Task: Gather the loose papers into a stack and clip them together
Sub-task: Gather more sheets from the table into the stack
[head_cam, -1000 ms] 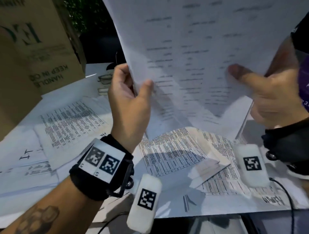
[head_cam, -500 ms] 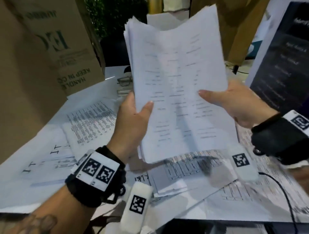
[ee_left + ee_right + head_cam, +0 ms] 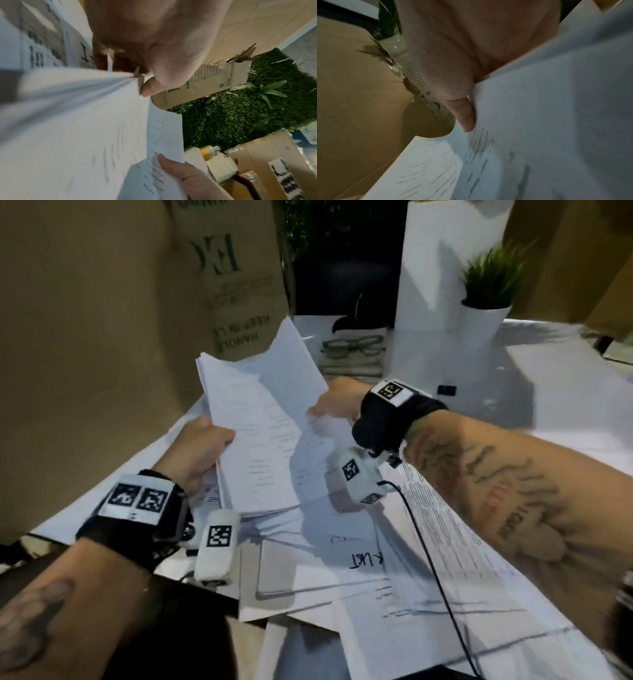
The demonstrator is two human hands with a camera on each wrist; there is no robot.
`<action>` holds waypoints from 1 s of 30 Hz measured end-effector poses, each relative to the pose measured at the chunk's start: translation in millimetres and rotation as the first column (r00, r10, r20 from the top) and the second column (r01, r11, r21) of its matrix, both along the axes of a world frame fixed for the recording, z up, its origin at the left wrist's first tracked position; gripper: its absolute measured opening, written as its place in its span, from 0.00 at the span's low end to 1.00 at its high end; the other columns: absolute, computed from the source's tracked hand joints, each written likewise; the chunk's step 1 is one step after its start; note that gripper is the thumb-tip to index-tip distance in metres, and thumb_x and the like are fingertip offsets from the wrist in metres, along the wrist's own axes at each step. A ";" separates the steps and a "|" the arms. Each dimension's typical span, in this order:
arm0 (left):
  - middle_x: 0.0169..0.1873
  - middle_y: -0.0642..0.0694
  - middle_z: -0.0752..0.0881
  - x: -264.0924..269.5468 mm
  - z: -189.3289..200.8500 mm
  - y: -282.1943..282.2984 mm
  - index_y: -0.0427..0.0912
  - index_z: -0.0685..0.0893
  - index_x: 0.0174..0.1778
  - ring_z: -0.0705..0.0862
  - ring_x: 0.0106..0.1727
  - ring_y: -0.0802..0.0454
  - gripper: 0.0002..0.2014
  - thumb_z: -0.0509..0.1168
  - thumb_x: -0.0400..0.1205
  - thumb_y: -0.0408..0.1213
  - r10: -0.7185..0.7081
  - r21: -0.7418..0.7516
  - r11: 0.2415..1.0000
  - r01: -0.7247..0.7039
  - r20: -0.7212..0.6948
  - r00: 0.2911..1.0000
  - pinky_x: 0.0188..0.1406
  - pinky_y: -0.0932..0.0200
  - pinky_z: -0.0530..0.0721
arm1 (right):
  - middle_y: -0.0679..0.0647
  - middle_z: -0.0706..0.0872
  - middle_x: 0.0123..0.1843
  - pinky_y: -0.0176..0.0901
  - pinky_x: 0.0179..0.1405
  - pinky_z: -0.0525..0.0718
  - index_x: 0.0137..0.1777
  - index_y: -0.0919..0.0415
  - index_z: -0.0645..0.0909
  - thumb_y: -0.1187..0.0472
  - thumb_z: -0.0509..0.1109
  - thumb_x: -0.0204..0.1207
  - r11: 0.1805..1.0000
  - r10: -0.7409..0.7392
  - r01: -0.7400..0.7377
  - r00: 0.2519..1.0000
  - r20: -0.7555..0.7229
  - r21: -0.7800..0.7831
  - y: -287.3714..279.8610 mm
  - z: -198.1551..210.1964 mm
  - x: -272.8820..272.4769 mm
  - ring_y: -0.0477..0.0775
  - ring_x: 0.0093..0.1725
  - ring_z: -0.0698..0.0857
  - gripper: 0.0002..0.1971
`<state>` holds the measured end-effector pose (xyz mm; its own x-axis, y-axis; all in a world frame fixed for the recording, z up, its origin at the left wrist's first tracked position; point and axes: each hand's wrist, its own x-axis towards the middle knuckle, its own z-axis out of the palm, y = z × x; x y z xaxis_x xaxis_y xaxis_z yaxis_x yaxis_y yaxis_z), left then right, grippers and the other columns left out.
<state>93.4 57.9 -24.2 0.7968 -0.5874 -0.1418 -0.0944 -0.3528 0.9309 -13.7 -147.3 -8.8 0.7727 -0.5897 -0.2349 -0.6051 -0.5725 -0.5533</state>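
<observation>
A thick stack of white printed papers (image 3: pixel 263 446) is held tilted above the table between both hands. My left hand (image 3: pixel 200 448) grips its left edge, thumb on top (image 3: pixel 149 89). My right hand (image 3: pixel 337 409) pinches the right edge, thumb on the top sheet (image 3: pixel 465 119). The top sheet (image 3: pixel 291 371) lifts away from the rest at the far end. More loose printed sheets (image 3: pixel 428 577) lie spread on the white table (image 3: pixel 565 405) below. A small black binder clip (image 3: pixel 447 390) sits on the table behind my right wrist.
Tall cardboard boxes (image 3: pixel 102 320) stand close on the left and at the back. Glasses (image 3: pixel 352 345) lie on a folded item at the back. A white box (image 3: pixel 445 268) and a potted plant (image 3: pixel 486 299) stand at the back right. A black cable (image 3: pixel 435 577) trails over the loose sheets.
The stack has come down from in front of the camera to low over the table and tilted flatter. Both hands moved down and away with it, and the top sheet has fanned up.
</observation>
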 end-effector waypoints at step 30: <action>0.49 0.49 0.89 -18.5 37.4 -15.8 0.35 0.74 0.63 0.91 0.44 0.62 0.22 0.69 0.76 0.18 0.148 -0.627 0.777 -0.055 0.097 0.984 0.44 0.62 0.88 | 0.65 0.90 0.57 0.63 0.57 0.89 0.61 0.68 0.84 0.79 0.77 0.67 0.863 -0.362 -0.165 0.457 0.813 0.477 -2.2 16.9 -53.0 0.61 0.52 0.90 0.21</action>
<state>74.9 42.1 13.2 0.8402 -0.4253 0.3365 -0.2305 0.2816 0.9314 -66.7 -149.5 8.1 0.6554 -0.7062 0.2679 0.3019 -0.0802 -0.9500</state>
